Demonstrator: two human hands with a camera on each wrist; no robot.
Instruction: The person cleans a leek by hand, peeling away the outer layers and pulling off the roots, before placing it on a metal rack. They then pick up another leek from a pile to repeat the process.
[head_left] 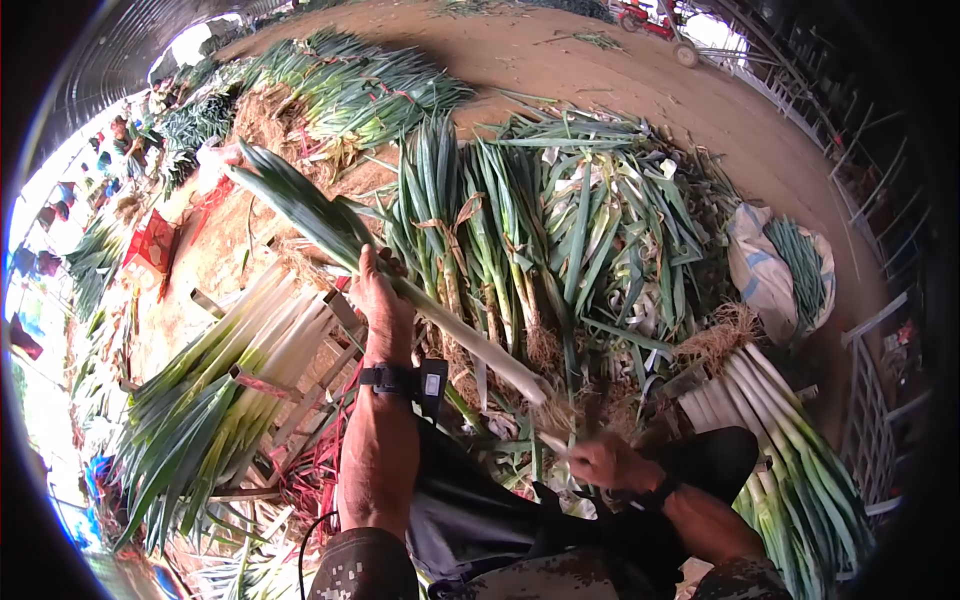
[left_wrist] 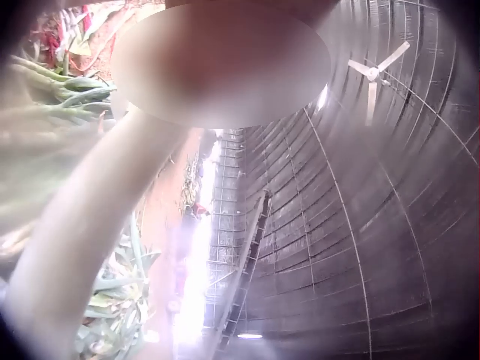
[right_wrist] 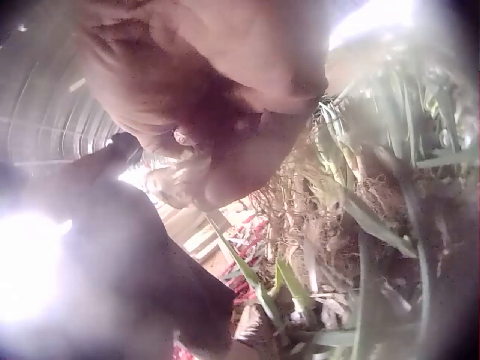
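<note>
My left hand (head_left: 383, 305) grips a long green onion (head_left: 470, 340) around its middle. The onion slants across the head view, green leaves up to the left and white root end down to the right. Its pale shaft (left_wrist: 82, 240) runs down the left wrist view. My right hand (head_left: 605, 462), slightly blurred, is just below the root end with fingers curled. A pale strip of onion skin (right_wrist: 178, 182) is pinched between its thumb and fingers in the right wrist view. Trimmed green onions lie in a left bundle (head_left: 215, 385) and a right bundle (head_left: 790, 440).
Untrimmed green onions (head_left: 480, 220) with dry roots stand ahead, beside a heap of loose leaves (head_left: 640, 210). Wooden racks (head_left: 305, 400) bear the bundles, with red ties (head_left: 325, 465) near the left one. A white sack (head_left: 755, 265) and metal railing (head_left: 870, 400) are at right.
</note>
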